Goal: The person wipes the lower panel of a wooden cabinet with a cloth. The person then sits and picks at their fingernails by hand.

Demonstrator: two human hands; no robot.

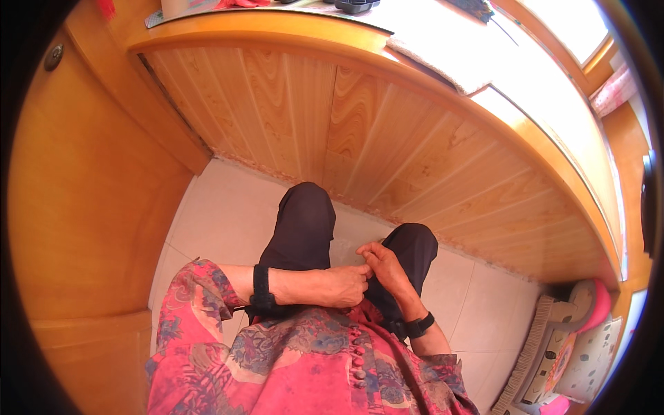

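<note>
My left hand (345,286) lies over the lap with its fingers curled in, a black strap (261,285) around that forearm. Its fingertips meet my right hand (383,263), whose fingers are bent, between the two knees. Whether something small is pinched between the hands cannot be seen. Another black strap (419,326) circles the right wrist. Beneath the hands are dark trousers (306,223) and a red patterned top (311,358) with a row of round buttons (358,360) down the front.
A curved wood-panelled ledge (311,31) runs ahead, bearing a cloth (441,65), a black plastic item (357,5) and red fabric (241,2). On the left stands a wooden door (98,181) with a round knob. Patterned cushions (586,358) are at the lower right, beside the tiled floor (223,207).
</note>
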